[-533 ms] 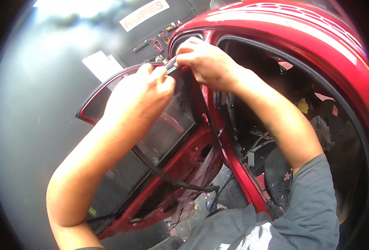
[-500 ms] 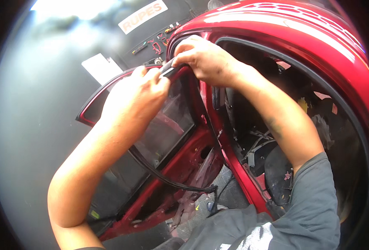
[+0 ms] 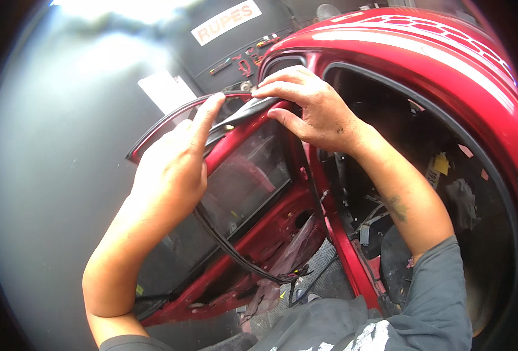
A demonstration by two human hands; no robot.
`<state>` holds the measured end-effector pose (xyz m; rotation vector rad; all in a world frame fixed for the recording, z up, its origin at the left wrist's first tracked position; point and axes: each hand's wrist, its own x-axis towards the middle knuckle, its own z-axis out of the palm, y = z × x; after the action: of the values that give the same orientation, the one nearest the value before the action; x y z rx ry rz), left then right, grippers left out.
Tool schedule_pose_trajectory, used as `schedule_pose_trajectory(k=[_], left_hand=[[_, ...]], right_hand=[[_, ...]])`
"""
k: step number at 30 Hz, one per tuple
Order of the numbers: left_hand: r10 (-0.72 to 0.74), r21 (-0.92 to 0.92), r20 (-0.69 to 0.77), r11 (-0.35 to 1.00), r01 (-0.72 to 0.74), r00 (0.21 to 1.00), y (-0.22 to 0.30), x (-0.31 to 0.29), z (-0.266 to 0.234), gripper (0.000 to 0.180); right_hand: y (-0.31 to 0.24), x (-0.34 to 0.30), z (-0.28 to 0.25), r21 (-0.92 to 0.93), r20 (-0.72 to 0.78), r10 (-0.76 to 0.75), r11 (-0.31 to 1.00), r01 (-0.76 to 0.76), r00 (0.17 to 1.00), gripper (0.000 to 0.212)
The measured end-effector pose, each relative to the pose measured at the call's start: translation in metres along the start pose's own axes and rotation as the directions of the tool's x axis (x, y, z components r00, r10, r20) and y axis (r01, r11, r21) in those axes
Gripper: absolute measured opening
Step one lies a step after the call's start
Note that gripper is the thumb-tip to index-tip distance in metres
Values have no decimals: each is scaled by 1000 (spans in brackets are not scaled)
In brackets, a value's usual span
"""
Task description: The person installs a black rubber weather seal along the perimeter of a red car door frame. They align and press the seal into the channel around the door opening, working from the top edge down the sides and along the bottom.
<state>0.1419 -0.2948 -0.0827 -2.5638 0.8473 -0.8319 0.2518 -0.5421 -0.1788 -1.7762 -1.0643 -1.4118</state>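
Note:
A black rubber door seal (image 3: pixel 244 114) runs along the top of the red door frame (image 3: pixel 227 146), slanting between my two hands. My left hand (image 3: pixel 174 161) is on its lower stretch, index finger stretched upward and the other fingers curled, partly hidden. From below that hand a loose length of seal (image 3: pixel 230 253) hangs in a curve across the door. My right hand (image 3: pixel 314 108) straddles the seal near the frame's upper corner, fingers over the top and thumb against the red metal below.
The red car body (image 3: pixel 388 44) curves along the right, with a dark seal round its door opening (image 3: pixel 440 111). Clear plastic sheeting (image 3: pixel 288 248) hangs on the stripped inner door. A grey wall (image 3: pixel 48 193) stands at left, with a white paper (image 3: pixel 165 90).
My left index finger has straightened and my hands have moved apart, baring more of the seal. My right thumb has separated from its fingers. The view has shifted slightly.

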Motion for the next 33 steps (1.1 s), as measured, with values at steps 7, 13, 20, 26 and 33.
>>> schedule_pose_trajectory(k=[7, 13, 20, 26, 33], left_hand=[[-353, -377, 160, 841, 387, 922, -25, -38, -19, 24], [-39, -803, 586, -168, 573, 810, -38, -68, -56, 19], [-351, -571, 528, 528, 629, 773, -55, -94, -68, 30], [-458, -400, 541, 598, 694, 706, -94, -143, -89, 26], [-545, -804, 414, 155, 573, 729, -118, -194, -95, 21]], right_hand=[[-5, 20, 30, 270, 120, -52, 963, 18, 991, 27], [-10, 24, 38, 321, 198, 136, 927, -195, 971, 24], [-4, 22, 49, 368, 120, 49, 925, -90, 992, 24], [-6, 24, 51, 379, 198, 123, 905, -192, 973, 27], [-7, 26, 46, 428, 312, 176, 851, -304, 934, 22]])
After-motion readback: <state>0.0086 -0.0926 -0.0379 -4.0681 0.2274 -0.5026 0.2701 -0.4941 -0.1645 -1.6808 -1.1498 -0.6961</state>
